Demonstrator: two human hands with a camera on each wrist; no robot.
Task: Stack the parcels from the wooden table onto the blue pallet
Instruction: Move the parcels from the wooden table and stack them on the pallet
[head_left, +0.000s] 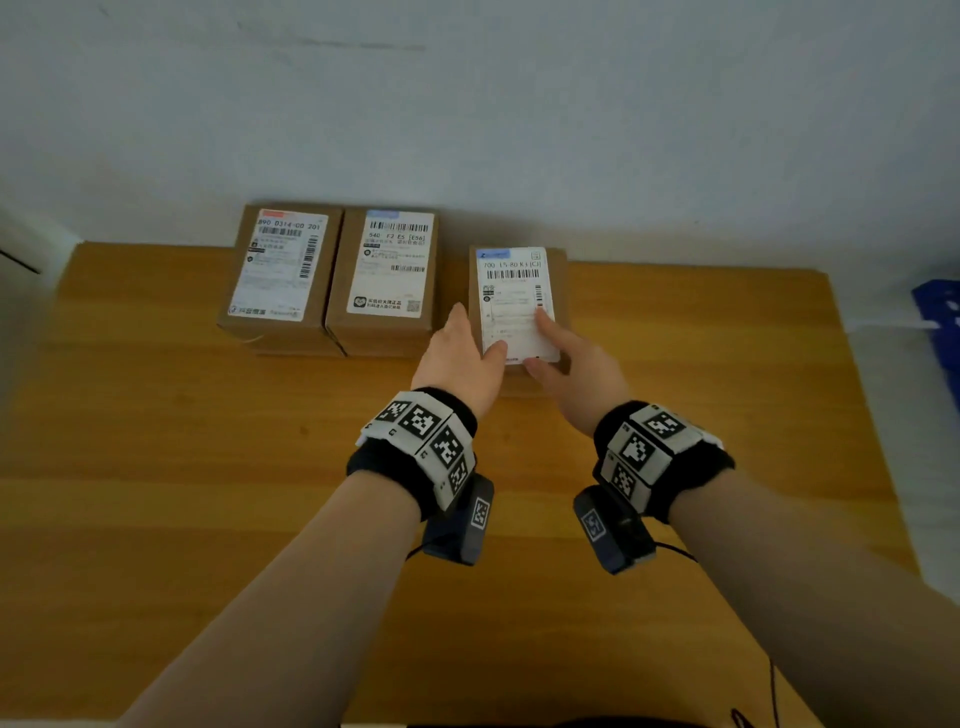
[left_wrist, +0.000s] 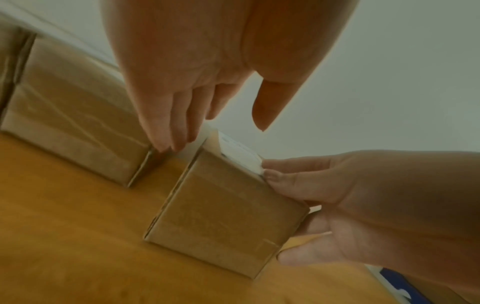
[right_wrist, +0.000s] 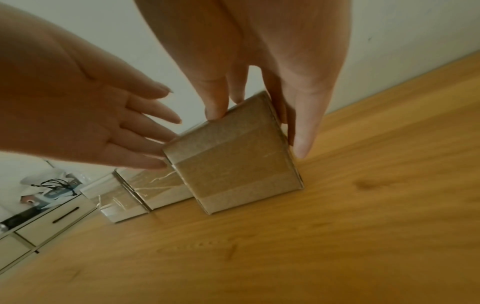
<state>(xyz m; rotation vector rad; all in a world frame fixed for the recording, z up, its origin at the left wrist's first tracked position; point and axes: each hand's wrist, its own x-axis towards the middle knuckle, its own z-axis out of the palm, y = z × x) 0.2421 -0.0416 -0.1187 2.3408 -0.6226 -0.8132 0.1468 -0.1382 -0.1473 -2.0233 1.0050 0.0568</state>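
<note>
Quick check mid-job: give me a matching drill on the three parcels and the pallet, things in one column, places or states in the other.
Things:
1. parcel with the red-topped label
2. parcel with the QR code label
3. parcel between the hands
4. blue pallet

Places or states:
A. middle of the row, against its neighbour
B. beyond the table's right edge
C. far left by the wall
D. standing apart, right hand fingers touching it

Pairs: 1-C, 2-A, 3-D, 4-B
</note>
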